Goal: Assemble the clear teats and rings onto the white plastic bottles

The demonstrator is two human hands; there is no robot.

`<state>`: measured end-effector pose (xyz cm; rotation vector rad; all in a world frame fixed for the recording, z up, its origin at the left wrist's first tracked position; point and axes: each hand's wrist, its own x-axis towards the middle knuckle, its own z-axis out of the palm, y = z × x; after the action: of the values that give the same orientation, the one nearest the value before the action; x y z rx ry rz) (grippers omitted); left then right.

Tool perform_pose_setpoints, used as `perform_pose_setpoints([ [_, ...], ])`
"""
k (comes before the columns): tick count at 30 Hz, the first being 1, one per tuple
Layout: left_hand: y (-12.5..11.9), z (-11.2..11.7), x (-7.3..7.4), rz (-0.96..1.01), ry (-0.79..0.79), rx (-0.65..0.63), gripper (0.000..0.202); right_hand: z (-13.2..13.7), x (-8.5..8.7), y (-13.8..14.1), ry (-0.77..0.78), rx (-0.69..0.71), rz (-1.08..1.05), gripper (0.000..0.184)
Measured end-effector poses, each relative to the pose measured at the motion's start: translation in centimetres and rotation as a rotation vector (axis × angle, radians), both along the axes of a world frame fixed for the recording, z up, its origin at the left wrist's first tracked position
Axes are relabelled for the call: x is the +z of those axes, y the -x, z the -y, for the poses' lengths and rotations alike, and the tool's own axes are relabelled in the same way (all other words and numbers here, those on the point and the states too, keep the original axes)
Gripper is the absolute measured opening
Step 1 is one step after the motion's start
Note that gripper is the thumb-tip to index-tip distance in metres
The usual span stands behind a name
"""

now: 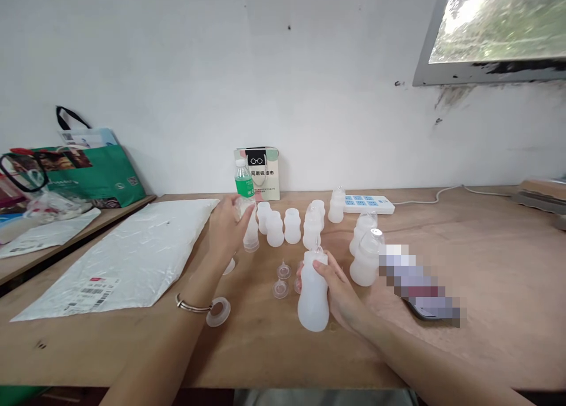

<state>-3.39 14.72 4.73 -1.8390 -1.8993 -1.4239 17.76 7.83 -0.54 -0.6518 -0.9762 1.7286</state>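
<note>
My right hand (338, 285) is wrapped around a frosted white baby bottle (313, 306), upright near the table's front. A clear nipple (316, 245) sticks up from its top. My left hand (225, 229) reaches further out, thumb and fingers closed around a clear cap (246, 204) at the top of a clear stack (251, 240). Between the hands lie clear nipples (280, 288) on the table. A translucent ring (218, 312) is under my left wrist. Several open bottles (292, 226) stand behind, and capped bottles (366, 264) are to the right.
A white plastic mailer (132, 247) covers the table's left part. At the back are a green-labelled water bottle (243, 179), a paper bag (269, 176) and a power strip (369, 204). A phone (424, 294) lies right. A green bag (97, 176) stands far left.
</note>
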Motion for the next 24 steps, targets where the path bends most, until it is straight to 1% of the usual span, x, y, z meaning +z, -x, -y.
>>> perform_pose_setpoints([
  [1,-0.7,0.6,0.2,0.131,-0.107,-0.087,0.039,0.0,0.0,0.0,-0.006,0.001,0.015,0.028],
  [2,-1.5,1.3,0.3,0.266,-0.165,-0.218,0.039,0.0,0.0,0.0,-0.013,0.003,0.03,0.028],
  [3,-2.4,1.9,0.4,0.376,-0.154,-0.386,0.039,0.1,-0.1,0.0,-0.021,0.008,0.045,0.029],
  [4,-3.3,2.4,0.3,0.456,-0.083,-0.55,0.037,0.1,-0.1,0.0,-0.025,0.017,0.061,0.03],
  [5,-4.1,2.9,0.1,0.508,0.012,-0.688,0.035,0.1,-0.1,-0.1,-0.026,0.03,0.08,0.032],
  [6,-4.9,3.3,-0.1,0.534,0.109,-0.793,0.034,0.1,-0.2,-0.1,-0.024,0.046,0.101,0.034],
  [7,-5.5,3.6,-0.4,0.538,0.203,-0.862,0.033,0.1,-0.2,-0.1,-0.021,0.061,0.122,0.037],
  [8,-5.9,4.0,-0.6,0.53,0.28,-0.904,0.032,0.1,-0.2,-0.2,-0.02,0.071,0.14,0.04],
  [10,-6.5,4.6,-0.9,0.498,0.401,-0.929,0.035,0.1,-0.2,-0.2,-0.027,0.079,0.16,0.046],
  [12,-6.7,5.1,-1.1,0.476,0.461,-0.925,0.038,0.1,-0.3,-0.3,-0.042,0.073,0.161,0.049],
  [14,-6.8,5.4,-1.4,0.485,0.453,-0.916,0.039,0.1,-0.3,-0.4,-0.048,0.075,0.162,0.05],
  [16,-7.0,5.6,-1.9,0.509,0.41,-0.922,0.039,0.1,-0.2,-0.4,-0.05,0.075,0.175,0.051],
  [20,-7.3,5.4,-3.0,0.531,0.351,-0.915,0.04,0.1,-0.1,-0.4,-0.047,0.043,0.212,0.054],
  [24,-7.4,5.3,-3.4,0.536,0.365,-0.875,0.041,0.3,-0.1,-0.2,-0.025,0.017,0.196,0.051],
])
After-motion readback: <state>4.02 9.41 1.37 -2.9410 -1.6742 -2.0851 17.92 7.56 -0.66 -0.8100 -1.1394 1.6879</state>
